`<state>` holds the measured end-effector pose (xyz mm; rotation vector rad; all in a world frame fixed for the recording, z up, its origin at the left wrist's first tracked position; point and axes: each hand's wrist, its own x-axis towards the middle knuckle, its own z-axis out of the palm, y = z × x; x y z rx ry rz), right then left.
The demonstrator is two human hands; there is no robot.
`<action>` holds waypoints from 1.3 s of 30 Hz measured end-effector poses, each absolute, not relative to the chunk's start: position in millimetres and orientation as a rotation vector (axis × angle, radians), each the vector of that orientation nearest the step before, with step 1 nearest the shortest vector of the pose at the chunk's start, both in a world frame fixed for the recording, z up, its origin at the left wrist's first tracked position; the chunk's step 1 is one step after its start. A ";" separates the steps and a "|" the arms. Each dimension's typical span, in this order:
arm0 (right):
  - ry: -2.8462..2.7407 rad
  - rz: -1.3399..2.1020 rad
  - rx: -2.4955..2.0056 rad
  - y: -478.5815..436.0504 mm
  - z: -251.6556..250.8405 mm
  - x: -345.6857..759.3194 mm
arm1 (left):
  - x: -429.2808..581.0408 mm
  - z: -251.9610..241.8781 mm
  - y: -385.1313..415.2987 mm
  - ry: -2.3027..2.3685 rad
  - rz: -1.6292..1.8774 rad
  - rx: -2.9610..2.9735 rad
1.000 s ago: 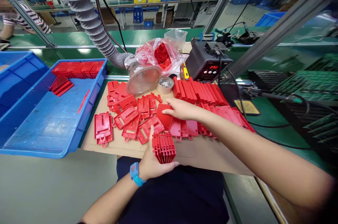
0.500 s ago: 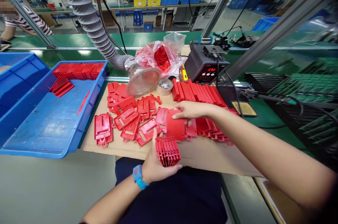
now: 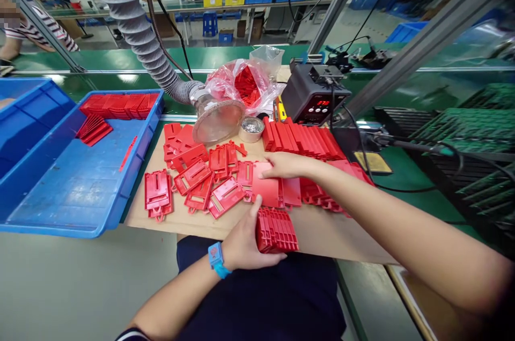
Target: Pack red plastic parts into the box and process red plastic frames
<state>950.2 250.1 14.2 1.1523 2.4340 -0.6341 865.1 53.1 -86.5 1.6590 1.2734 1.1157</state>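
Note:
My left hand (image 3: 245, 242) is shut on a stack of ribbed red plastic parts (image 3: 277, 231), near the front edge of a cardboard sheet (image 3: 333, 236). My right hand (image 3: 287, 165) lies with its fingers together on a flat red plastic piece (image 3: 266, 190). Around that piece are several loose red plastic frames (image 3: 192, 177), scattered and overlapping on the cardboard. A row of red parts (image 3: 301, 140) stands packed close together beyond my right hand. Part of the flat piece is hidden under my fingers.
A blue plastic tray (image 3: 68, 185) with red parts stands left of the cardboard. Behind are a fume hose with clear hood (image 3: 217, 121), a tin of metal scraps (image 3: 251, 129), a red-filled plastic bag (image 3: 237, 83) and a soldering station (image 3: 316, 95). Green circuit boards (image 3: 470, 129) lie right.
My left hand has carried the red stack to the right and turned it onto its side. My right hand has slid back and to the left, and the flat piece now lies flatter.

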 end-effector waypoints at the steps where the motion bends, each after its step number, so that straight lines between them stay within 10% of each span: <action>1: 2.440 -0.646 1.167 248.9 14.2 949.7 | 864.6 -85.7 53.4 1.264 1.119 1.657; 14: 2.479 -1.084 1.560 238.6 10.0 964.1 | 860.5 -93.6 50.4 1.224 1.200 1.527; 22: 2.526 -1.973 1.645 223.4 47.4 1027.0 | 848.0 -82.1 49.0 1.329 1.216 1.209; 29: 2.798 -1.715 0.486 177.8 2.1 1033.8 | 840.5 -76.7 59.8 1.064 1.185 1.315; 39: 3.361 -1.535 0.729 115.0 -60.8 1037.9 | 850.7 -92.4 59.5 1.060 1.050 1.620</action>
